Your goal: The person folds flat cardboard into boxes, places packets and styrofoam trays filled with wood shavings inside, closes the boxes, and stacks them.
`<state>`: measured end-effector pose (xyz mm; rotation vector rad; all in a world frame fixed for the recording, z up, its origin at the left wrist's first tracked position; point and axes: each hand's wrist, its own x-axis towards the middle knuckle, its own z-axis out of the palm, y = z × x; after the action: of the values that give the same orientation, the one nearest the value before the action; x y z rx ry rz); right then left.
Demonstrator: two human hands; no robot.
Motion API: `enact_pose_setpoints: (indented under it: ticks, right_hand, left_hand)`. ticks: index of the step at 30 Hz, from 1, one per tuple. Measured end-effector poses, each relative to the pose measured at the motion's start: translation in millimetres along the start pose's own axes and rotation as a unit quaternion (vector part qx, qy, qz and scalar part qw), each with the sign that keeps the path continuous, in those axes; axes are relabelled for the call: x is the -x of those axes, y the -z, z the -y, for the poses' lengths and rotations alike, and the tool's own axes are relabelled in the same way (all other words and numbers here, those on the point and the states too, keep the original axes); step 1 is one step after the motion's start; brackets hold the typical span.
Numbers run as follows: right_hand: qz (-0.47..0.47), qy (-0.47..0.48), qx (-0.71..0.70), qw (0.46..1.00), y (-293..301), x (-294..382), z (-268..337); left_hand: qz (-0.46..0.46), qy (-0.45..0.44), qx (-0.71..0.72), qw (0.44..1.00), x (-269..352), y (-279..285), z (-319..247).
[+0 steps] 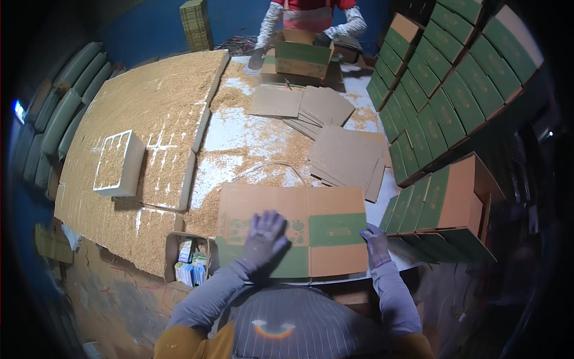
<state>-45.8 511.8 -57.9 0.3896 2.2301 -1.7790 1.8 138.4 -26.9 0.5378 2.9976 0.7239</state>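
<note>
A flattened green-and-brown cardboard carton point(264, 202) lies before me at the table's near edge, with a vertical crease between its two panels. My left hand point(264, 240), in a greyish glove, presses flat on the left panel with fingers spread. At the carton's right edge, my right hand point(376, 242), also gloved, grips the border with its fingertips on the top face; its underside is hidden.
Grain-like material covers white trays point(188, 179) on the left, with a white divided frame point(134, 166) on top. Nearby are a box of packets point(172, 258), cardboard sheets point(347, 152) and stacked green cartons point(441, 116). Across the table, a person point(309, 18) handles an open carton point(302, 58).
</note>
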Motion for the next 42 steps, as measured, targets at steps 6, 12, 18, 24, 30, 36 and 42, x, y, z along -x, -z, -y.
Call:
enact_pose_setpoints:
  ticks: [6,12,18,24,30,36,42]
  right_hand:
    - [0.025,0.094,-0.220,0.971,-7,46,109]
    - [-0.148,0.277,0.033,0.949,-8,27,122]
    - [-0.061,0.542,0.454,0.704,-66,61,208]
    - [-0.108,0.655,0.362,0.654,-41,89,158]
    - [0.209,0.648,0.224,0.698,-64,91,265]
    - [0.429,0.413,0.355,0.720,-119,63,153]
    - [0.306,0.493,0.421,0.697,-38,77,186]
  left_hand:
    - [-0.234,0.073,-0.163,0.956,-12,150,29]
    - [-0.127,0.037,-0.110,0.985,-9,218,-16]
    - [0.072,0.095,0.141,0.983,15,229,-38]
    - [0.118,0.114,0.137,0.977,7,241,-40]
    - [-0.017,-0.024,-0.162,0.986,1,267,-79]
    - [0.136,-0.361,-0.146,0.911,-38,154,-68]
    - [-0.284,-0.114,-0.187,0.934,-71,135,-27]
